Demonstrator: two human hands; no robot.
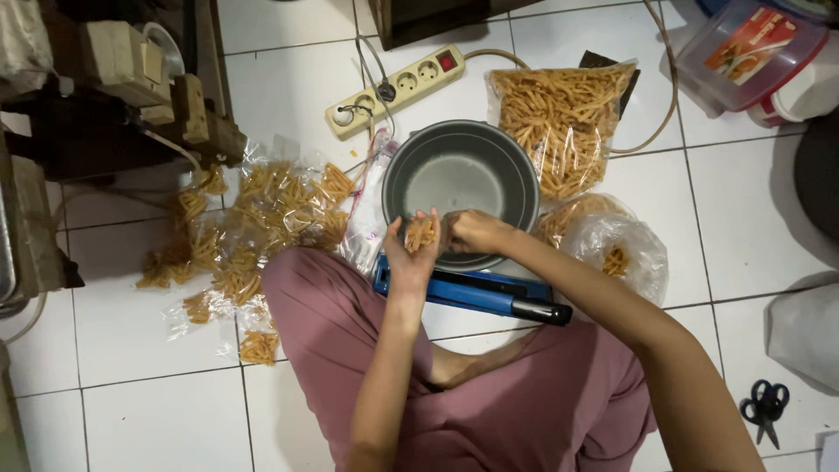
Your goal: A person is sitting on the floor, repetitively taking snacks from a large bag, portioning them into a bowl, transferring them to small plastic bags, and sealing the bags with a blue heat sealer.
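Snack sticks (pixel 420 232) | left hand (pixel 411 258) fingers curled around them | right hand (pixel 472 232) fingers closed, pinching them over pot (pixel 461 188)

Left hand (pixel 411 253) cups a small bag of snack sticks (pixel 420 232); fingers hide most of it, seal state unclear. Right hand (pixel 472 232) covers the near rim of the grey pot (pixel 461 179). Blue sealer (pixel 476 293) partly under the wrists. Red-lidded container (pixel 752 52) cut off at top edge. Scissors (pixel 766 406) too small for detail.
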